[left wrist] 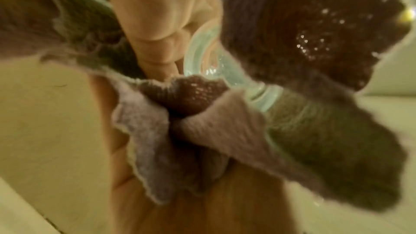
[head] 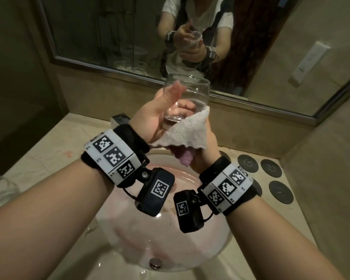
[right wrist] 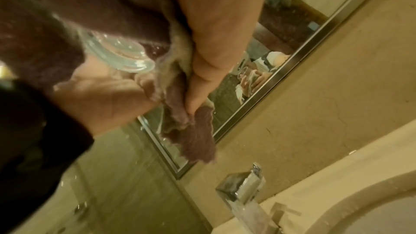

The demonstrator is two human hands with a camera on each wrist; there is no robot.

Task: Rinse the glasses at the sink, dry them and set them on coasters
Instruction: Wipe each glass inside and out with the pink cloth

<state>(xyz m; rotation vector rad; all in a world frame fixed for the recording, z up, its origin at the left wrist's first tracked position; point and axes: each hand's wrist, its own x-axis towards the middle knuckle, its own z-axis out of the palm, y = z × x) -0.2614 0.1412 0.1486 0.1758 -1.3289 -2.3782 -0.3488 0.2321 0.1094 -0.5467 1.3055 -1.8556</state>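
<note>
We hold the glass (head: 187, 91) above the sink (head: 129, 229), in front of the mirror (head: 109, 37), with its mouth turned up and away from us. Our left hand (head: 160, 116) carries it near the base: the thumb is almost straight along the wall, and the fingers lie behind the glass, so it rests more in the palm than in a firm grip. Our right hand (head: 202, 150) is closed on the cloth (head: 182, 132) and presses it against the lower part of the glass.

We judge the drying is in progress. The danger is that the wet glass slips from the loose left hand when the cloth pushes or turns it, and it would fall into the sink. Water also seems to remain at the bottom, so this place could stay wet. The coasters (head: 271, 167) lie on the counter (head: 49, 158) at our right, still free, and another glass (head: 0, 190) stands at the left.
</note>
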